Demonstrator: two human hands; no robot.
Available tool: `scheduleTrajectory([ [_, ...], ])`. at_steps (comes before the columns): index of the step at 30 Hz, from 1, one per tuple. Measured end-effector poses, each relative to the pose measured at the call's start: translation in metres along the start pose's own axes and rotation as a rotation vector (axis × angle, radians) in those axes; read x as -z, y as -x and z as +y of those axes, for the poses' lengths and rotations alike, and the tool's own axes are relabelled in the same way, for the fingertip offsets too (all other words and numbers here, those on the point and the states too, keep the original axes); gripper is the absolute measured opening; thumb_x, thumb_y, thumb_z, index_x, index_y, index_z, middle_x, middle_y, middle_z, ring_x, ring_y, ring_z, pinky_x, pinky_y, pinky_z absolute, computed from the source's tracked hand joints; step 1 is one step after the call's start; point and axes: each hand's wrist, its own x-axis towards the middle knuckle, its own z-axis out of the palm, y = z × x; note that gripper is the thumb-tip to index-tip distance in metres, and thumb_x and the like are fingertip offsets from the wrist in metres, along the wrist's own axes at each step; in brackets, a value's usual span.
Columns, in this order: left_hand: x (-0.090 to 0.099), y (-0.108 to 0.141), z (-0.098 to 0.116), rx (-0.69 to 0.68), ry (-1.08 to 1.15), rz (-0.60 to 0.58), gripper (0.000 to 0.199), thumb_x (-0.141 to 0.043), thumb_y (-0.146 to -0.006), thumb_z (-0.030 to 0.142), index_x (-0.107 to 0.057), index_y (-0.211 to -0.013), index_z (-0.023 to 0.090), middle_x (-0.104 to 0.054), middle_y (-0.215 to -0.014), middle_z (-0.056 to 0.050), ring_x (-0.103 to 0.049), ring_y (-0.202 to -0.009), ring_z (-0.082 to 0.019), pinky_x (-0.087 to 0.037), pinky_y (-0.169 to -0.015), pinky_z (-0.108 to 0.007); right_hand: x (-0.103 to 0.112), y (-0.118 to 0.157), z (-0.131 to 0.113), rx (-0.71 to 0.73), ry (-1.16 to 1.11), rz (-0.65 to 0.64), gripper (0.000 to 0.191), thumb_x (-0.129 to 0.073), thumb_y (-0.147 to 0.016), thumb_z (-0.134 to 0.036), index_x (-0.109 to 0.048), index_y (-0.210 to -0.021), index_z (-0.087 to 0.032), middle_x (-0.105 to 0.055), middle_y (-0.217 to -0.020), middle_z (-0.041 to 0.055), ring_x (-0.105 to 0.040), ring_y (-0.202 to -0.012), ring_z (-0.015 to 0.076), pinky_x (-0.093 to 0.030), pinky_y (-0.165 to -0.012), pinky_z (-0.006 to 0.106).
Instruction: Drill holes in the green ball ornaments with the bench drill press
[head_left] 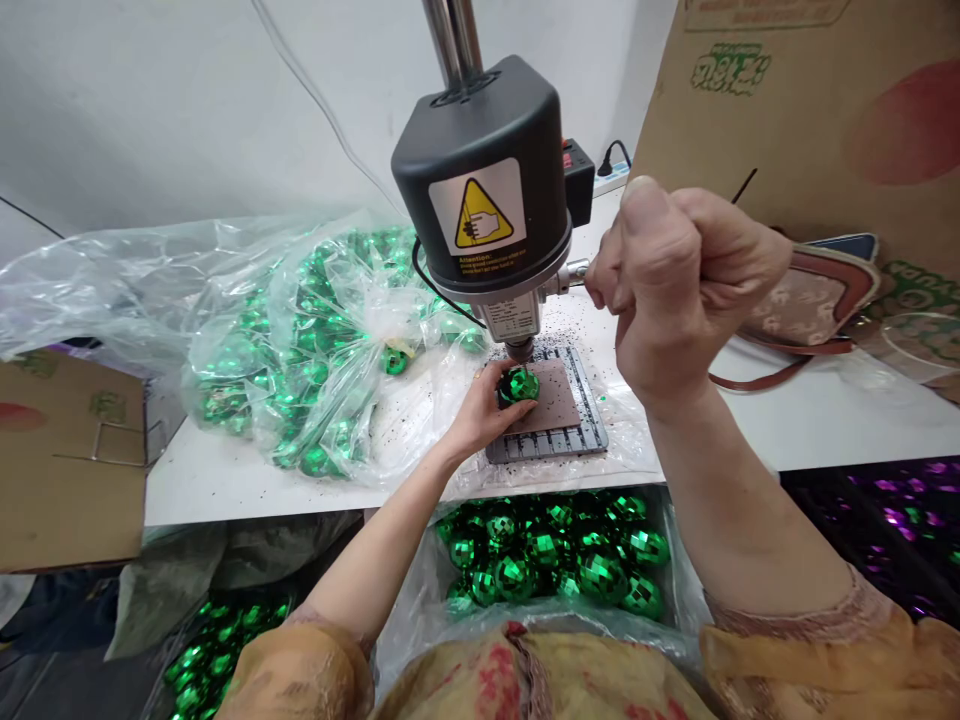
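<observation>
My left hand holds a shiny green mirrored ball between thumb and fingers, under the spindle of a black bench drill press. The ball rests over a brownish board on the slotted metal base plate. The tip of the bit is too small to make out against the ball. Up to the right of the motor head, my right hand is closed in a fist around the press's feed lever. Most of the lever is hidden inside the fingers.
A clear plastic bag of green balls lies on the white table at left, a loose ball beside it. A lined box below the table edge holds green balls. Cardboard and a pouch stand right. Dark crumbs surround the base.
</observation>
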Motion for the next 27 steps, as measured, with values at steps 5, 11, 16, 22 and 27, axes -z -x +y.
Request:
scheduleTrajectory([
  [5,-0.013,-0.002,0.003,0.099,0.137,0.105,0.052,-0.089,-0.072,0.039,-0.064,-0.113,0.019,-0.07,-0.106,-0.008,-0.067,-0.099,-0.025,-0.056,-0.089,-0.041,0.001,0.0,0.001,-0.008,-0.012,-0.015,0.06,-0.054,-0.093,-0.06,-0.026,-0.056,-0.021,-0.026,-0.049,-0.002,-0.032,-0.046,0.0103,-0.029,-0.045,0.034],
  [11,-0.026,0.002,0.005,0.084,0.26,0.117,0.057,-0.088,-0.074,0.047,-0.065,-0.118,0.019,-0.073,-0.115,-0.011,-0.069,-0.109,-0.029,-0.056,-0.099,-0.047,-0.003,-0.003,-0.001,0.034,-0.137,0.019,0.062,-0.062,-0.089,-0.055,-0.026,-0.053,-0.02,-0.023,-0.047,-0.0028,-0.029,-0.043,0.0098,-0.022,-0.045,0.035],
  [16,-0.032,0.01,0.003,0.082,0.29,0.133,0.063,-0.086,-0.076,0.045,-0.06,-0.128,0.02,-0.07,-0.126,-0.012,-0.066,-0.119,-0.029,-0.055,-0.103,-0.047,-0.004,-0.004,-0.002,0.038,-0.184,0.024,0.061,-0.065,-0.087,-0.053,-0.027,-0.053,-0.019,-0.024,-0.046,-0.003,-0.03,-0.042,0.0093,-0.02,-0.045,0.035],
  [22,-0.033,0.011,-0.001,0.087,0.311,0.12,0.064,-0.085,-0.077,0.045,-0.058,-0.129,0.02,-0.068,-0.129,-0.012,-0.065,-0.12,-0.029,-0.053,-0.107,-0.048,0.0,-0.001,-0.001,0.032,-0.156,0.015,0.061,-0.063,-0.091,-0.049,-0.025,-0.053,-0.02,-0.023,-0.048,-0.004,-0.029,-0.042,0.0081,-0.023,-0.045,0.033],
  [27,-0.034,0.012,-0.005,0.084,0.315,0.108,0.065,-0.085,-0.078,0.046,-0.057,-0.131,0.02,-0.067,-0.132,-0.013,-0.065,-0.121,-0.03,-0.052,-0.108,-0.047,0.003,0.008,0.002,0.076,-0.232,0.008,0.06,-0.064,-0.092,-0.038,-0.024,-0.051,-0.019,-0.027,-0.047,-0.0043,-0.029,-0.041,0.0057,-0.021,-0.045,0.031],
])
